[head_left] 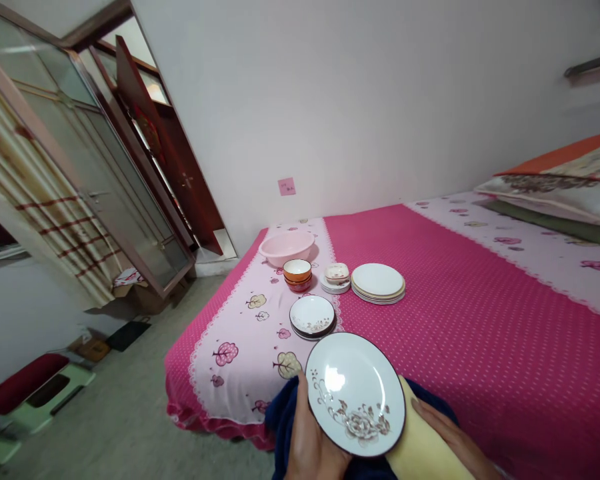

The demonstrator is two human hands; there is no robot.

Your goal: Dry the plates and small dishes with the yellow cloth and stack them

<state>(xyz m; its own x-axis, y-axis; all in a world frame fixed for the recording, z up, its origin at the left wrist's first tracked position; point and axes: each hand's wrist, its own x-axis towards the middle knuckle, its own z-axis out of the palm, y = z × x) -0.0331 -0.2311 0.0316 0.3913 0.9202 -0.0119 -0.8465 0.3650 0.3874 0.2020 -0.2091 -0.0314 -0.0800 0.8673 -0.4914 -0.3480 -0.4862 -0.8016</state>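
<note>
A white plate (360, 380) with a dark rim and a brown flower print is held tilted toward me at the bed's near edge. My left hand (313, 433) grips it from the left and below, thumb along the rim, other fingers hidden underneath. At the plate's right edge, my right hand (445, 427) is closed on a pale yellow cloth (420, 437), which touches the plate there. Just beyond lies a stack of similar flowered plates (313, 315). Dark blue fabric (283, 407) shows beneath my hands.
On the bed (460, 307) stand a pink basin (287, 248), stacked orange bowls (297, 272), small dishes on saucers (337, 275) and a stack of large plates (379, 280). Pillows (565, 187) lie at the right. A red-topped stool (27, 383) stands on the floor at left.
</note>
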